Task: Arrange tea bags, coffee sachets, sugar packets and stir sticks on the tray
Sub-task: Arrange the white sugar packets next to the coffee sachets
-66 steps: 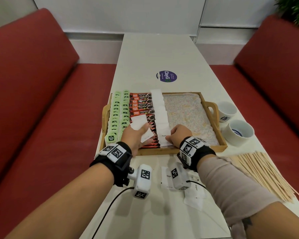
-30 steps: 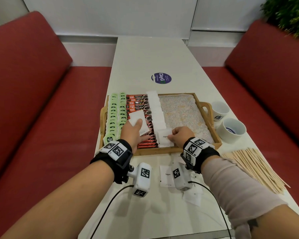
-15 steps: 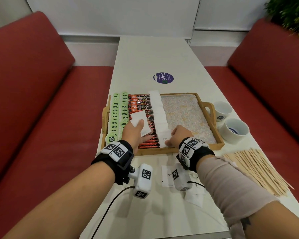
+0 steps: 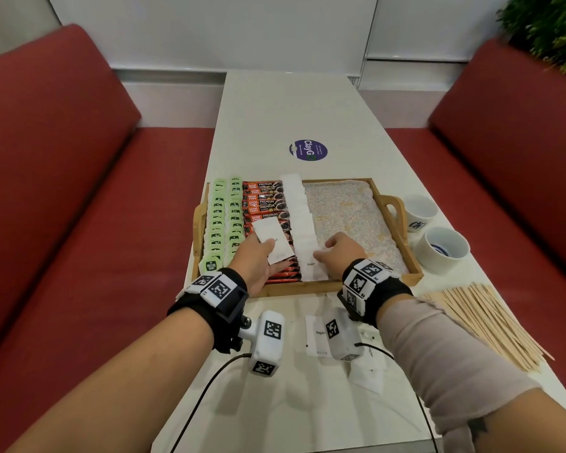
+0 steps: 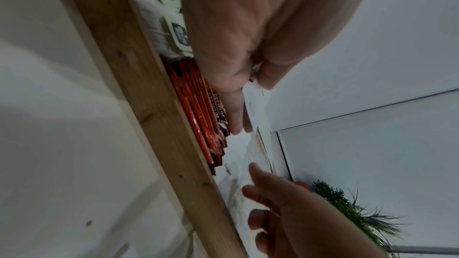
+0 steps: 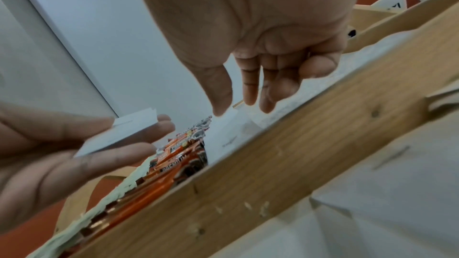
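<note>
Pinching a small stack of sugar packets [image 4: 273, 241] over the tray [image 4: 311, 287], the left hand [image 4: 254, 261] hovers; right hand [image 4: 340, 253] fingers [image 6: 221, 93], loosely spread, touch the packet row [image 4: 303, 223].

Your right hand [image 6: 250, 32] hangs at top centre, fingertips [image 6: 221, 105] touching a white paper sugar packet [image 6: 223, 134] inside the wooden tray [image 6: 285, 154]. At left, your left hand [image 6: 49, 154] pinches another white packet [image 6: 124, 130] above orange coffee sachets [image 6: 174, 156].

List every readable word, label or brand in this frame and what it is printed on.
"ClayG": round purple sticker on the table; its small print is unreadable.
"Great Taste PREMIUM CLASSIC": coffee sachets.
"Sugar": sugar packets in the tray.
"McCoy teas", roughly: tea bag tags.
Logo on cups: unreadable.
</note>
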A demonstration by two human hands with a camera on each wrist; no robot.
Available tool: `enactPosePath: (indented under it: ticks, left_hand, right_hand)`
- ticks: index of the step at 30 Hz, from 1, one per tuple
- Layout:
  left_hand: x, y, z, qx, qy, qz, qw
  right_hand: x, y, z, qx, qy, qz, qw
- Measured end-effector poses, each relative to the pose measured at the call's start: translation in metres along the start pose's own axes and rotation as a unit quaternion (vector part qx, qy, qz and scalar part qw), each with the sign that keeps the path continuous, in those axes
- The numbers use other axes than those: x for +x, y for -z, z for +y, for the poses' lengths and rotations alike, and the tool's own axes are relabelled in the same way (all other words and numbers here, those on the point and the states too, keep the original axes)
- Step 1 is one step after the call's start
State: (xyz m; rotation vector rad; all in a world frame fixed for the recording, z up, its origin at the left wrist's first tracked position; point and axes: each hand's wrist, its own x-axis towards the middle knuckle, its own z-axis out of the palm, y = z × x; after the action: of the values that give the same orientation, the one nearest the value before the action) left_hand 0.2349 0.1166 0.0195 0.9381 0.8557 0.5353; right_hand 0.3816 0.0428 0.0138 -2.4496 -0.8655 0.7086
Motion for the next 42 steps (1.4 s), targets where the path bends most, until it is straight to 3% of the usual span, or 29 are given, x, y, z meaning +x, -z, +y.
enactPosePath:
  ticks: [4, 7, 15, 24, 28, 32, 42]
  left_hand:
    - [-0.004, -0.005, -0.001, 0.045, -0.016, -0.003, 0.999]
    - [-0.008, -0.011, -0.002, 0.055, -0.029, -0.016, 0.998]
    - [-0.016, -0.037, 0.002, 0.077, -0.083, 0.008, 0.994]
    - [0.000, -0.056, 0.015, 0.075, -0.096, 0.051, 0.991]
    - [0.022, -0.059, 0.021, 0.097, -0.128, 0.109, 0.981]
    - [0.058, -0.050, 0.030, 0.146, -0.172, 0.160, 0.961]
    - [0.131, -0.030, 0.038, 0.193, -0.128, 0.170, 0.958]
  right_hand:
    - [-0.007, 0.005, -0.006, 0.101, 0.069, 0.020, 0.992]
    - [-0.012, 0.007, -0.012, 0.141, 0.113, -0.004, 0.984]
    - [-0.022, 0.030, -0.005, 0.180, 0.145, -0.024, 0.973]
    - [-0.013, 0.046, -0.007, 0.222, 0.135, -0.039, 0.965]
    - [0.004, 0.053, -0.011, 0.223, 0.128, -0.022, 0.966]
    - [0.041, 0.057, -0.018, 0.215, 0.091, 0.006, 0.972]
    - [0.141, 0.047, -0.038, 0.137, -0.001, 0.026, 0.990]
